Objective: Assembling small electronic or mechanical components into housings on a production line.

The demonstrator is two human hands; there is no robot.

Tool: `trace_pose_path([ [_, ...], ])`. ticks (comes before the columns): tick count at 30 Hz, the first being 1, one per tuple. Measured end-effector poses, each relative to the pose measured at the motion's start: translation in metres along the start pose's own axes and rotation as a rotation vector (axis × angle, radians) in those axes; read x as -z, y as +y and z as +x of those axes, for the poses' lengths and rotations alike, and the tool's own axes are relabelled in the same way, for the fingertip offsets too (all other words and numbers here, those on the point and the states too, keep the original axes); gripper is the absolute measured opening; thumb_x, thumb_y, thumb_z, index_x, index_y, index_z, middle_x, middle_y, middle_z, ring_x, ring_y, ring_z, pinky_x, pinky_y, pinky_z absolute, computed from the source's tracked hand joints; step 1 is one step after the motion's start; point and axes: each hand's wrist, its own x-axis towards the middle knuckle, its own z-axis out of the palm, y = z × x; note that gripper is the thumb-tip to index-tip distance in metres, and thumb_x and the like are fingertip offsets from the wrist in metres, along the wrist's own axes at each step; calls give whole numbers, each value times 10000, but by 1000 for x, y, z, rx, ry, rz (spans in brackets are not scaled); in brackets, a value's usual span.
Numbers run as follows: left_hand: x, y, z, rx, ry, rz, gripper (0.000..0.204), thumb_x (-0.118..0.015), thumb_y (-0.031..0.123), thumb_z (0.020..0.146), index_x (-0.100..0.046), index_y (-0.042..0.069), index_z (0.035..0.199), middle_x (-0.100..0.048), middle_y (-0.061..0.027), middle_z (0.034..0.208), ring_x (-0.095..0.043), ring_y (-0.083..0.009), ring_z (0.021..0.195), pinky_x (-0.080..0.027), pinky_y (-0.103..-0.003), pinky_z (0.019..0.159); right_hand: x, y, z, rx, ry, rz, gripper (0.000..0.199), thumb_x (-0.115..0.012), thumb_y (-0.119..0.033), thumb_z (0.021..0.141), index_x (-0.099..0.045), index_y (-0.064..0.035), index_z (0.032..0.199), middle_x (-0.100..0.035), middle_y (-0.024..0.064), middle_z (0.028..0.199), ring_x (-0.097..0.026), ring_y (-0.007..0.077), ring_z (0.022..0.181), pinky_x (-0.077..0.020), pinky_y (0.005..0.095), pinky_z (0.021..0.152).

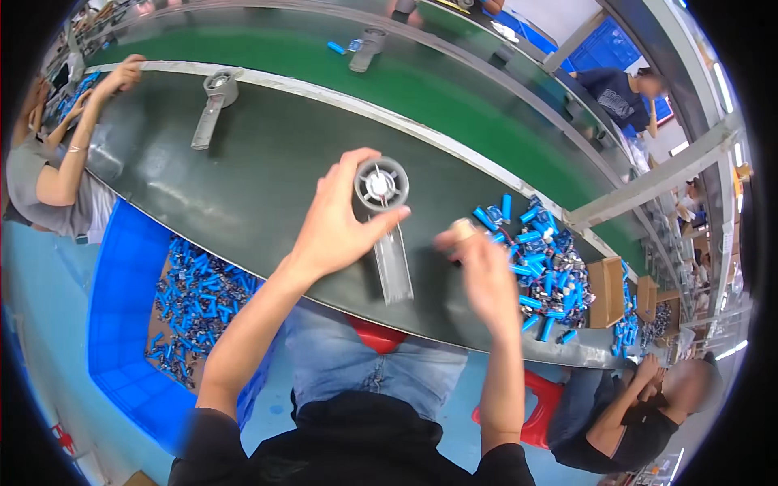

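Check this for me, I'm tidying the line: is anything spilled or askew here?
Nothing is spilled. The blue cylinders lie in a loose heap on the belt by the right hand. The left hand holds the grey fan unit.

We see a grey fan (382,219), probably matt plastic, with a shinier hub, at the frame's centre. The dark belt (243,170) beneath looks smooth with a dull sheen. The blue cells (543,267) at right have glossy wrapping; the boxes (606,292) are cardboard.
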Motion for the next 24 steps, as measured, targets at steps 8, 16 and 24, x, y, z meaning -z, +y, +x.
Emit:
trace_pose_path([
  [8, -72, 12, -33, -110, -299, 58, 705, -801, 334, 796, -445, 57, 1337, -525, -169, 1281, -491, -354, 1200, -391, -440, 1027, 71, 71, 44, 334, 367, -570, 354, -751, -235, 846, -699, 0, 1106, -694, 111, 927, -634, 230, 779, -525, 365, 746],
  [16, -78, 11, -34, -116, -346, 53, 745, -783, 337, 810, -444, 41, 1403, -544, -165, 1287, -508, -329, 1190, -377, -421, 1033, 126, 41, -2, 266, 503, 140, 335, -644, -153, 957, -636, 2, 1254, -689, 36, 1008, -605, 90, 882, -488, 250, 829],
  [24, -61, 21, -28, -304, -80, 23, 526, -709, 286, 875, -567, 28, 1310, -551, -179, 1312, -522, -338, 1201, -377, -420, 1030, 96, 35, -26, 223, 70, 764, 246, -604, -115, 967, -631, 19, 1172, -677, 74, 961, -654, 169, 943, -494, 302, 883],
])
